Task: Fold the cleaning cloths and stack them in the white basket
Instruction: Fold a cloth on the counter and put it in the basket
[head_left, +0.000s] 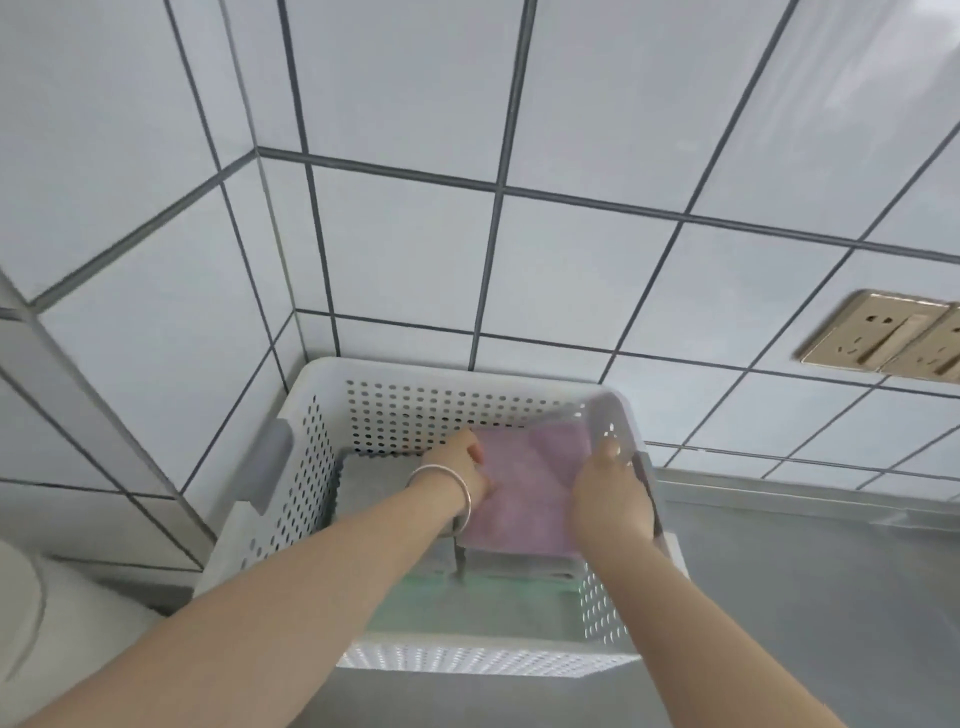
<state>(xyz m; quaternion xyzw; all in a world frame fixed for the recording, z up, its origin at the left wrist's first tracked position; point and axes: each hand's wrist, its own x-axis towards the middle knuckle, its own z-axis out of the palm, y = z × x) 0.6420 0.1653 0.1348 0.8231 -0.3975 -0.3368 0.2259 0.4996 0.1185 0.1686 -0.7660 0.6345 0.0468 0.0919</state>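
Fingers of both hands grip the folded pink cloth (524, 493) by opposite edges inside the white basket (332, 384).

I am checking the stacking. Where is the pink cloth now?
In the head view, the pink cloth is inside the white basket, on its right side, held between both hands above the green cloth.

A: What can't you make out?
B: The pink cloth (519, 488) hides the stack beneath it; both hands' fingertips vanish at its edges.
A: And at the borders?
B: The second wall socket (935, 348) is cut off at the right.
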